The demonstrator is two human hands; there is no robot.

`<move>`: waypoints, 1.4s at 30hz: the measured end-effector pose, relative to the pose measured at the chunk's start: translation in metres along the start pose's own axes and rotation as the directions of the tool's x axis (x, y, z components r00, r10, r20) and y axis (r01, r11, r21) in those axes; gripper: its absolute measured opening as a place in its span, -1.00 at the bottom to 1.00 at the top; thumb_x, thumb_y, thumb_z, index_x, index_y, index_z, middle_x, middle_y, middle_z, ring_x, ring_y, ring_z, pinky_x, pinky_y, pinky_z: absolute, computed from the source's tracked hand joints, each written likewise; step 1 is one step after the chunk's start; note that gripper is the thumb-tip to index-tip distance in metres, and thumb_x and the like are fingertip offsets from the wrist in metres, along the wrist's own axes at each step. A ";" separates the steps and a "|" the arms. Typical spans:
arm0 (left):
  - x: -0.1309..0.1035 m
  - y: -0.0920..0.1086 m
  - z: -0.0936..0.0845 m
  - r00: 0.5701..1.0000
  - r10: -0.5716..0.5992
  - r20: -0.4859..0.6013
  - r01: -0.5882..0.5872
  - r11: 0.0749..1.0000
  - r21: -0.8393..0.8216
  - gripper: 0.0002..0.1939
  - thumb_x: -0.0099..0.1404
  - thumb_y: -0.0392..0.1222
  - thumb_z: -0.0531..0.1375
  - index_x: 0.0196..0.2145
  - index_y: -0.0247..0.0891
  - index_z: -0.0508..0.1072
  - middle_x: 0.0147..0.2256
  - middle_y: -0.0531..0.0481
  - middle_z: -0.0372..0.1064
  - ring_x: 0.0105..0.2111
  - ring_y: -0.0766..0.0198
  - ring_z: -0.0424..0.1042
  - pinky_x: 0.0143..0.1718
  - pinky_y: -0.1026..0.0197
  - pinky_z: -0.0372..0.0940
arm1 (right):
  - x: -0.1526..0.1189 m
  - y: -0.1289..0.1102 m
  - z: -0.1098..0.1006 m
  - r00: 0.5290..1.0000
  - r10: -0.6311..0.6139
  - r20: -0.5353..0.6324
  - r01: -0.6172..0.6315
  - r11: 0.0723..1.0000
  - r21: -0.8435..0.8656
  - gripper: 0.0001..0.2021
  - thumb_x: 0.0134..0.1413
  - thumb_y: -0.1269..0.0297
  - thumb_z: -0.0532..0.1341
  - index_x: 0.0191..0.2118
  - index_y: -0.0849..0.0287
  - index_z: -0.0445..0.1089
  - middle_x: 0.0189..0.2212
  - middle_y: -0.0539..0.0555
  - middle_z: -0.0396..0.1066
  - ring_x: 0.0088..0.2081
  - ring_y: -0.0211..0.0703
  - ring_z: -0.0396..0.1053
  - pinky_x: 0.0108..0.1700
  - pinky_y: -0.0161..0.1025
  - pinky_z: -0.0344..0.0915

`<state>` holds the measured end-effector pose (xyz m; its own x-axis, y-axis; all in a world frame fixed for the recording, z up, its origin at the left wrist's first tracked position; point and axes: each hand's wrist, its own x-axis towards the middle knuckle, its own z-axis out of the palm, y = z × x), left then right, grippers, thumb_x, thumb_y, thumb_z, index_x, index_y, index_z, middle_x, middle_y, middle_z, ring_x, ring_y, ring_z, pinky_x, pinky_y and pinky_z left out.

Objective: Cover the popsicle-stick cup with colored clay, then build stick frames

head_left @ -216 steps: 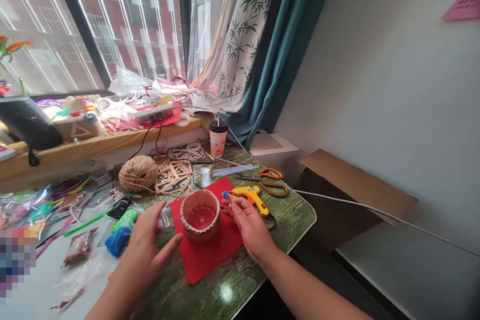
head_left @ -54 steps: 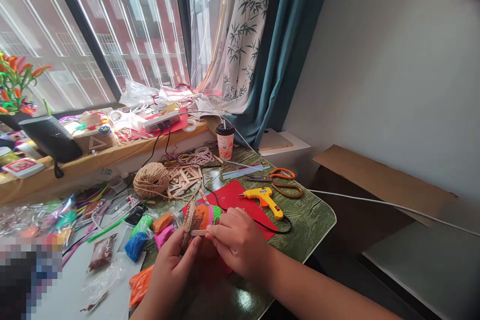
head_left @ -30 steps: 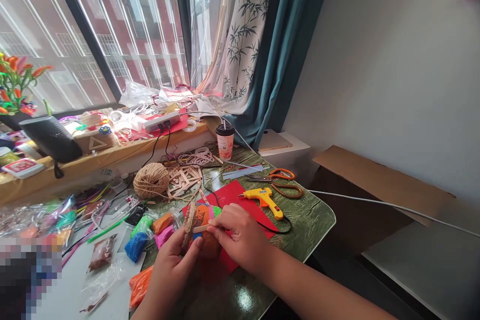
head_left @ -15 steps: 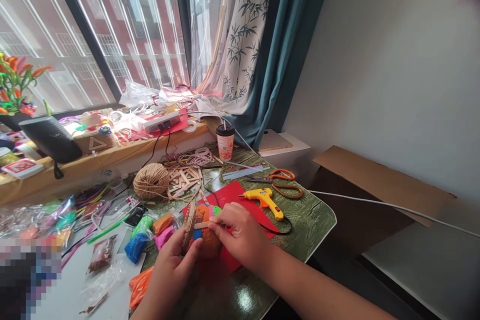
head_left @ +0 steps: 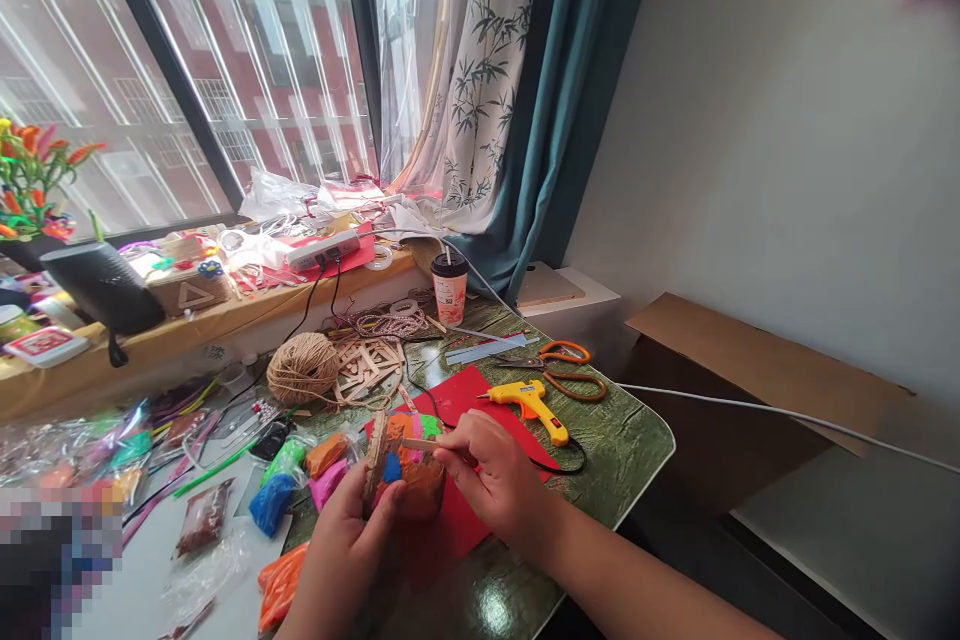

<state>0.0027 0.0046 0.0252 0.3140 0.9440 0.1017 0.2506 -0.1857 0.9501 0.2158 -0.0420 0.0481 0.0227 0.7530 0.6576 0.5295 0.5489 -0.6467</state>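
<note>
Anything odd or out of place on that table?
No obvious spill or damage. Mildly odd: a drink cup stands beside craft cord. The pot is tipped sideways, but the left hand holds it.

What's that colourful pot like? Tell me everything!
The pot is rounded and looks like brownish clay, with orange, pink, green and blue patches and a bumpy tan rim. It's tipped sideways, rim towards the picture's left, hiding its inside. The left hand grips it near the rim; the right hand holds a flat stick at its side. A red sheet lies below.
</note>
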 end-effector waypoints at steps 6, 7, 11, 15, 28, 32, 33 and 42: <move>0.001 -0.002 -0.004 0.998 -0.005 0.065 0.008 0.998 -0.054 -0.52 0.31 0.25 0.34 -0.05 -0.19 0.59 -0.22 -0.06 0.60 -0.20 0.03 0.56 -0.12 0.11 0.46 | -0.004 0.003 0.003 0.992 -0.066 0.112 0.072 0.996 -0.055 -0.72 0.57 0.11 0.11 -0.17 0.10 0.46 -0.39 0.04 0.48 -0.31 -0.09 0.37 -0.24 -0.17 0.29; 0.001 -0.002 -0.005 0.998 -0.002 0.064 0.004 0.999 -0.036 -0.53 0.30 0.24 0.35 -0.07 -0.19 0.59 -0.26 -0.04 0.58 -0.24 0.05 0.55 -0.14 0.13 0.45 | -0.004 0.003 0.005 0.989 -0.077 0.127 0.086 0.994 -0.067 -0.71 0.57 0.10 0.11 -0.18 0.11 0.47 -0.40 0.04 0.48 -0.32 -0.09 0.36 -0.24 -0.16 0.28; -0.002 -0.001 -0.004 1.000 0.002 0.006 -0.001 1.000 -0.029 -0.53 0.32 0.27 0.32 -0.09 -0.18 0.60 -0.26 -0.05 0.59 -0.21 0.02 0.56 -0.09 0.08 0.47 | -0.003 0.002 0.010 0.986 -0.111 0.125 0.119 0.991 -0.055 -0.72 0.56 0.12 0.13 -0.18 0.11 0.46 -0.38 0.04 0.50 -0.31 -0.09 0.36 -0.22 -0.16 0.28; -0.003 -0.005 -0.006 0.999 0.011 0.037 -0.011 1.000 -0.014 -0.42 0.28 0.26 0.36 0.08 -0.19 0.56 -0.05 -0.15 0.64 -0.08 -0.07 0.60 0.01 0.00 0.48 | -0.001 0.005 0.008 0.990 -0.065 0.126 0.070 0.997 -0.033 -0.76 0.55 0.15 0.15 -0.17 0.11 0.46 -0.36 0.05 0.50 -0.29 -0.09 0.38 -0.21 -0.18 0.30; 0.002 -0.017 -0.009 0.992 -0.025 0.125 0.029 0.999 -0.037 -0.41 0.33 0.18 0.36 0.18 -0.20 0.49 0.13 -0.19 0.59 0.11 -0.10 0.58 0.18 -0.02 0.44 | 0.005 0.013 0.001 0.974 -0.134 0.183 0.149 0.986 -0.073 -0.82 0.49 0.18 0.25 -0.10 0.08 0.61 -0.34 0.05 0.49 -0.27 -0.10 0.39 -0.18 -0.15 0.31; 0.001 -0.025 -0.008 0.994 -0.021 0.108 0.023 1.000 -0.019 -0.37 0.32 0.19 0.36 0.20 -0.21 0.47 0.17 -0.23 0.56 0.13 -0.14 0.57 0.22 -0.10 0.41 | 0.011 0.015 -0.001 0.972 -0.187 0.142 0.197 0.978 -0.062 -0.78 0.48 0.15 0.26 -0.12 0.11 0.63 -0.35 0.05 0.47 -0.29 -0.11 0.37 -0.21 -0.16 0.30; 0.001 -0.025 -0.008 0.994 -0.022 0.108 0.023 1.000 -0.013 -0.37 0.32 0.18 0.37 0.21 -0.21 0.47 0.18 -0.23 0.56 0.13 -0.15 0.56 0.22 -0.11 0.40 | 0.012 0.016 0.000 0.972 -0.195 0.133 0.204 0.977 -0.057 -0.79 0.48 0.15 0.27 -0.12 0.11 0.63 -0.34 0.05 0.47 -0.29 -0.11 0.38 -0.21 -0.16 0.30; 0.002 -0.011 -0.011 0.994 -0.008 0.108 0.001 0.997 0.071 -0.42 0.33 0.21 0.33 0.15 -0.21 0.50 0.12 -0.23 0.58 0.11 -0.16 0.56 0.19 -0.10 0.40 | 0.011 0.011 0.004 0.992 -0.063 0.108 0.070 0.995 -0.064 -0.81 0.45 0.15 0.31 -0.14 0.10 0.63 -0.33 0.05 0.47 -0.25 -0.08 0.40 -0.18 -0.13 0.33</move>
<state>-0.0091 0.0118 0.0179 0.4086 0.9107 0.0615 0.3152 -0.2040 0.9268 0.2183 -0.0265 0.0469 -0.1026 0.7519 0.6512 0.5833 0.5758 -0.5729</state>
